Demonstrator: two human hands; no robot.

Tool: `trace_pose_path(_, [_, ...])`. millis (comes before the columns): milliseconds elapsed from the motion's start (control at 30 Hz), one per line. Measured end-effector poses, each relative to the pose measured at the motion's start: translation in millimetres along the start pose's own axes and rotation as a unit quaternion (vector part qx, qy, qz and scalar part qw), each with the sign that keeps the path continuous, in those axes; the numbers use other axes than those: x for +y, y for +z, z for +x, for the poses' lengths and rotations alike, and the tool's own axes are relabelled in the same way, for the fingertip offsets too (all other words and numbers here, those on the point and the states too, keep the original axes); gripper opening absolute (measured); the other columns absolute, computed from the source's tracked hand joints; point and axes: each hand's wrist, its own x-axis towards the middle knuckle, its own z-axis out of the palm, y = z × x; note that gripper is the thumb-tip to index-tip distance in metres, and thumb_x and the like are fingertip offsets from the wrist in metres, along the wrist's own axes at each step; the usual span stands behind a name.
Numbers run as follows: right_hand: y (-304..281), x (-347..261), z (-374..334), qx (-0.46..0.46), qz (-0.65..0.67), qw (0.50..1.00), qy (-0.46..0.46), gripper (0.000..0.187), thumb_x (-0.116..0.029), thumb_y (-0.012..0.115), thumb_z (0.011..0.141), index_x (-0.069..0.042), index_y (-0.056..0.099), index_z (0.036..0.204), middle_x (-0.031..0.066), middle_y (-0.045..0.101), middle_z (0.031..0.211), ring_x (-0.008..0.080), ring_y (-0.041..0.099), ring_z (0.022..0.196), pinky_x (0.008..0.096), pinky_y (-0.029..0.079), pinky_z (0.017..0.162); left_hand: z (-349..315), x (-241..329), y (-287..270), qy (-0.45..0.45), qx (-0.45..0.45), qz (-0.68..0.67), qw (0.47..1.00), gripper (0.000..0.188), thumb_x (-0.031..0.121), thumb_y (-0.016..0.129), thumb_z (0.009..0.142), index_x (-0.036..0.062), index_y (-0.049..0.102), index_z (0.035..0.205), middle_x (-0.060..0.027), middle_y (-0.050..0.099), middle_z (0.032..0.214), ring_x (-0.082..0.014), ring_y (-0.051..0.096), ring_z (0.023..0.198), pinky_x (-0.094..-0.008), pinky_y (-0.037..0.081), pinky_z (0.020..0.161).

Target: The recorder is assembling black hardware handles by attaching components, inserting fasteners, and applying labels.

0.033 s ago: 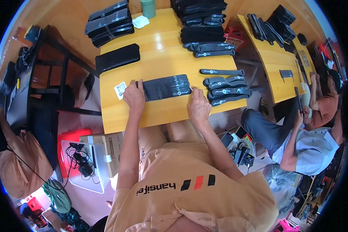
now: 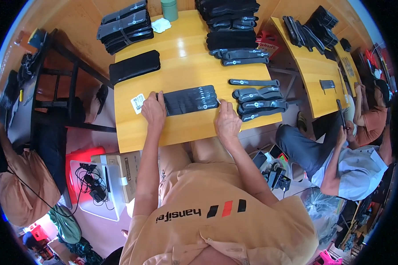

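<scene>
Right in front of the person, the row of black straps lies crosswise on the tabletop, between the two hands. The left hand is bent over the row's left end, touching it; whether it grips or only presses cannot be told. The right hand sits at the near right corner, fingers drawn together with a small white bit at the tips; its hold on the straps is unclear.

The straps lie flat, side by side, dark and slightly shiny, with pale marks near their right ends. A white label shows just left of the left hand.

The tabletop is yellow wood. A strap pile lies to the right, a black bundle beyond the left hand, and taller stacks at the far edge, near a green bottle and a crumpled white tissue. Below left, a clear box holds tangled cables. At right, a person in a light blue shirt sits by another table.
</scene>
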Motion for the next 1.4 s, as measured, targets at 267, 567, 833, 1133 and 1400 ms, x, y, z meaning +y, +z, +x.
trace_pose_path(267, [-7.0,0.9,-6.4,-0.019,-0.015,1.000,0.018,0.027,-0.005,0.053,0.072,-0.007,0.051,0.099,0.0091,0.053,0.079,0.0235,0.061,0.062,0.0350,0.050,0.049,-4.2,68.4,-59.8,0.103,0.019,-0.157,0.982,0.028,0.022,0.052,0.086,0.0013,0.052,0.067,-0.0223,0.055,0.063,-0.0407,0.055,0.060,-0.0471,0.041,0.053])
trace_pose_path(567, [-2.8,-4.5,1.1,-0.030,0.006,0.999,0.018,0.028,-0.006,0.055,0.072,-0.007,0.049,0.099,0.0097,0.053,0.082,0.0253,0.061,0.065,0.0376,0.051,0.052,-43.3,75.7,-108.7,0.187,0.116,-0.183,0.958,0.027,0.017,0.052,0.088,0.0013,0.050,0.066,-0.0134,0.049,0.058,-0.0229,0.049,0.051,-0.0367,0.037,0.049])
trace_pose_path(833, [-24.7,-11.1,7.5,-0.057,0.098,0.993,0.023,0.028,-0.008,0.051,0.078,-0.004,0.047,0.105,0.0156,0.052,0.084,0.0337,0.059,0.069,0.0440,0.048,0.057,-12.6,18.0,-183.3,0.083,0.262,-0.286,0.918,0.033,0.016,0.050,0.091,0.0033,0.036,0.063,0.0051,0.031,0.061,-0.0038,0.029,0.059,-0.0211,0.026,0.050])
trace_pose_path(1133, [-18.1,-10.9,44.6,-0.035,0.119,0.991,-0.058,0.044,0.003,0.051,0.072,-0.001,0.046,0.116,0.0216,0.051,0.087,0.0389,0.054,0.078,0.0454,0.046,0.065,-48.2,-52.2,-175.2,-0.017,0.326,-0.229,0.917,0.036,0.017,0.051,0.091,0.0028,0.034,0.062,0.0029,0.028,0.059,-0.0063,0.026,0.057,-0.0238,0.024,0.049])
trace_pose_path(1400, [-17.8,-16.7,52.6,0.005,0.145,0.984,-0.099,0.033,-0.006,0.057,0.075,-0.002,0.051,0.107,0.0170,0.052,0.087,0.0328,0.051,0.083,0.0414,0.042,0.073,-60.8,-44.1,-155.3,-0.051,0.264,-0.331,0.904,0.033,0.014,0.051,0.090,0.0037,0.037,0.062,0.0049,0.033,0.061,-0.0043,0.029,0.060,-0.0220,0.027,0.051])
